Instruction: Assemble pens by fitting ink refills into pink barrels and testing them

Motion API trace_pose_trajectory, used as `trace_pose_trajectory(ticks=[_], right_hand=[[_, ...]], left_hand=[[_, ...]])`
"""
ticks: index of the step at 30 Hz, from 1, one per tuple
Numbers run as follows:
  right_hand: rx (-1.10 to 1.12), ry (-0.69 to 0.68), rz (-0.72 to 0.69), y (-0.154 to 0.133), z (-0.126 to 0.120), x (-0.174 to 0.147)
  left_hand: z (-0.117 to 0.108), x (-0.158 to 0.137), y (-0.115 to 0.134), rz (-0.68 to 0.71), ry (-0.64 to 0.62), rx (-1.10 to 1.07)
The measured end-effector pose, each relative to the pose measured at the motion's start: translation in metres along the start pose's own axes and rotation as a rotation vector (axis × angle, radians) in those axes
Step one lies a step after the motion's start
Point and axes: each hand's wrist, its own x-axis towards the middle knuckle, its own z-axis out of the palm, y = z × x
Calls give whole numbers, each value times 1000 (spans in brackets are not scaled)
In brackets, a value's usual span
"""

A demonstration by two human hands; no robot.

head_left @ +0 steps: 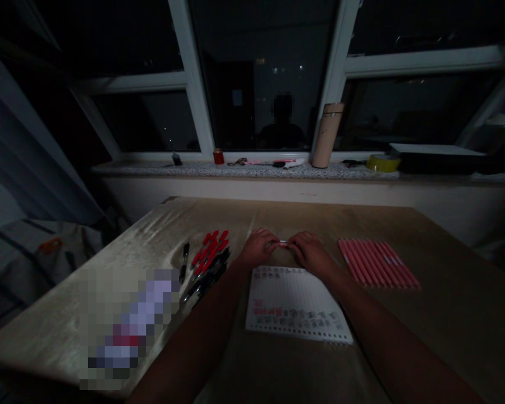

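My left hand [261, 246] and my right hand [307, 248] meet just beyond the far edge of a lined notepad [297, 294]. Both are closed, fingertips pinching the two ends of a slim pen [283, 243]; only its short pale and pinkish middle shows. Red and black marks cover parts of the notepad page, which has punched holes along its near edge. To the left lie several red pen pieces [210, 251] and a bunch of black pens [208, 278]. A single black pen [184, 261] lies apart from them. On the right, pink pens [379, 262] form a neat row.
A pixelated purple and white object [149, 308] lies on the table [446, 314] at left. Behind, the windowsill [252, 170] carries a tan flask [328, 136], a yellow tape roll [382, 163], a red jar [218, 157] and small items. A curtain [37, 151] hangs at left.
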Motion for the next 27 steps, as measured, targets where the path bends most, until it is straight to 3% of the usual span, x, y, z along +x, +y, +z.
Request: trace_pose_trajectory(ticks=[27], right_hand=[[86,43,56,-9,1,1]], left_hand=[[3,2,13,13,26,-58]])
